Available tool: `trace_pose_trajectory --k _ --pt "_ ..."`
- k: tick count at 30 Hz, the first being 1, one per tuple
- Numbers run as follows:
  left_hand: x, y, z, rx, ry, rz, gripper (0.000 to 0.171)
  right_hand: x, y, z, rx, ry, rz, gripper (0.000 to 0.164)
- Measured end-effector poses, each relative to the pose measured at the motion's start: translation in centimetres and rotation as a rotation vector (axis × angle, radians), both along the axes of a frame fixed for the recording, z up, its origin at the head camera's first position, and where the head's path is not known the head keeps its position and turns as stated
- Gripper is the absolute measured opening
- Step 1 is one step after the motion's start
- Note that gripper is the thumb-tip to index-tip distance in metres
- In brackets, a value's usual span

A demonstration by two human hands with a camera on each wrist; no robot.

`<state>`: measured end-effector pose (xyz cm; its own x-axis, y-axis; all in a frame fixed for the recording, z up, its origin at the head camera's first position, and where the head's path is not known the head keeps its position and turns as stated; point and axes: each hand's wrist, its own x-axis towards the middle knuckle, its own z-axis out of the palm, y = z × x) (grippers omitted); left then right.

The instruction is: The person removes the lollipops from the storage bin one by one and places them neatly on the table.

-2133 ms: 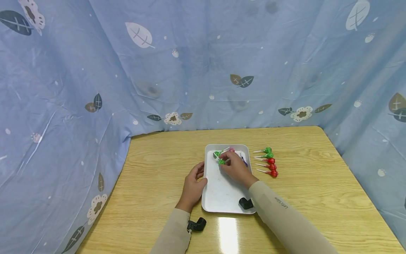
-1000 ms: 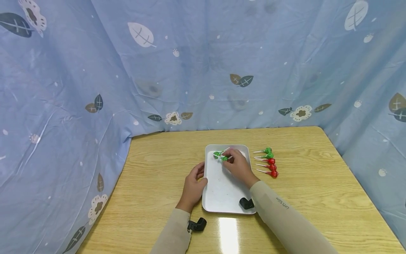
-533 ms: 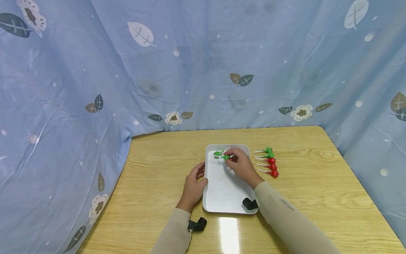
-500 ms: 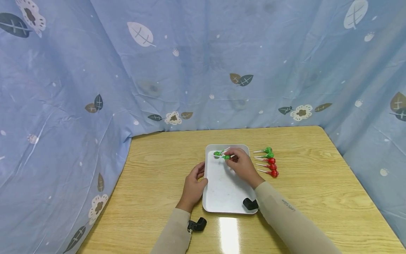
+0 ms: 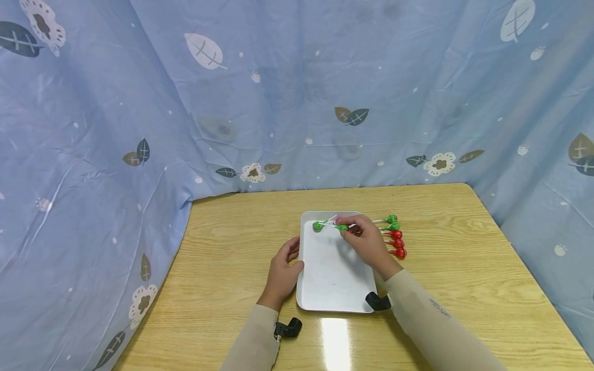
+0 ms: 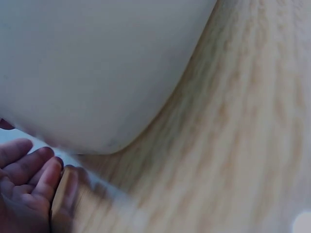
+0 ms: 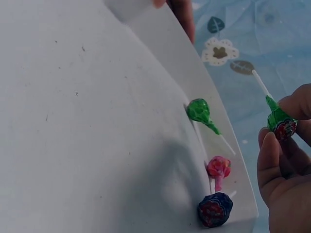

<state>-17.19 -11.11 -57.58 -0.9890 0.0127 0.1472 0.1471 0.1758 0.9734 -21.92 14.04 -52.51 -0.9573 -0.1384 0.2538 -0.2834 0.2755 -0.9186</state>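
The right hand (image 5: pixel 368 242) pinches a green-wrapped lollipop (image 5: pixel 342 228) above the white tray (image 5: pixel 331 278), near its right side. In the right wrist view, thumb and fingers hold that lollipop's wrapped head, and its white stick points away. Another green lollipop (image 7: pixel 198 110) lies inside the tray, with a pink lollipop (image 7: pixel 219 167) and a dark blue lollipop (image 7: pixel 215 210) by the same wall. The left hand (image 5: pixel 282 268) rests against the tray's left edge, its thumb at the rim; the left wrist view shows its fingers (image 6: pixel 41 170) loosely bent beside the tray.
Right of the tray, two green lollipops (image 5: pixel 392 219) and three red lollipops (image 5: pixel 398 253) lie in a column on the wooden table (image 5: pixel 455 247). The right hand partly covers their sticks. A blue patterned curtain (image 5: pixel 297 93) hangs behind and around the table.
The right hand has taken hold of a green lollipop beside the other green one, lifted it and carried it rightward. The left hand has stayed at the tray's edge.
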Motion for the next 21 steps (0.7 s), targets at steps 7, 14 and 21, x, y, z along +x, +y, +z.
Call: trace_pose_trajectory --k 7,14,21 --pt "0.1 -0.1 0.0 -0.005 -0.006 -0.004 0.065 0.9 1.0 0.7 0.043 -0.036 -0.037 0.025" --pt "0.2 -0.4 -0.1 0.004 0.017 -0.032 0.064 1.3 2.4 0.6 0.023 -0.076 -0.054 0.026" --pt "0.3 -0.4 0.1 -0.006 0.004 -0.021 0.064 1.8 3.9 0.4 0.002 -0.149 -0.09 0.031"
